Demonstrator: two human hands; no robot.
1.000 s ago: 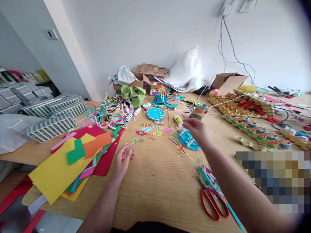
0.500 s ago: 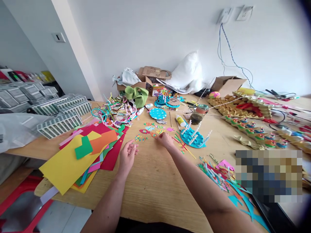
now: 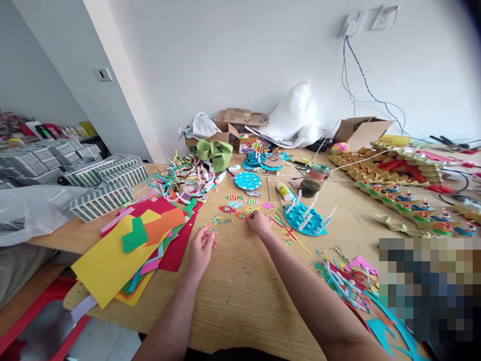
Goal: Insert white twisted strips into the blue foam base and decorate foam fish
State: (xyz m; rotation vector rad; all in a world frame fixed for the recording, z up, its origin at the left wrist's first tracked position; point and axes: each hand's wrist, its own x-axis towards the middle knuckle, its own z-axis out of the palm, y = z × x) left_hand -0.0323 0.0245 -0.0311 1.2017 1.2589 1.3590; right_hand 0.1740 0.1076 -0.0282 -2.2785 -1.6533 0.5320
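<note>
My right hand (image 3: 260, 224) is closed in a pinch at the right end of a small orange paper fish (image 3: 240, 215); whatever lies between its fingertips is hidden. My left hand (image 3: 202, 247) hovers over the table with loosely bent fingers apart and nothing visible in them. Just beyond it lies a scatter of tiny coloured paper bits (image 3: 220, 219). Several cut-out paper fish are grouped past the hands, among them a red one (image 3: 227, 209), a striped one (image 3: 233, 197) and a pink one (image 3: 268, 205).
A blue bumpy base with twisted white stalks (image 3: 305, 219) stands right, near a glue bottle (image 3: 284, 191) and a glass jar (image 3: 312, 185). Coloured sheets (image 3: 101, 260) are piled left. Behind sits a blue dotted disc (image 3: 248, 180). Paper scraps (image 3: 343, 276) lie front right.
The whole view has shifted slightly, so the table appears a little lower and further right. Both hands stay in nearly the same places beside the paper fish and bits.
</note>
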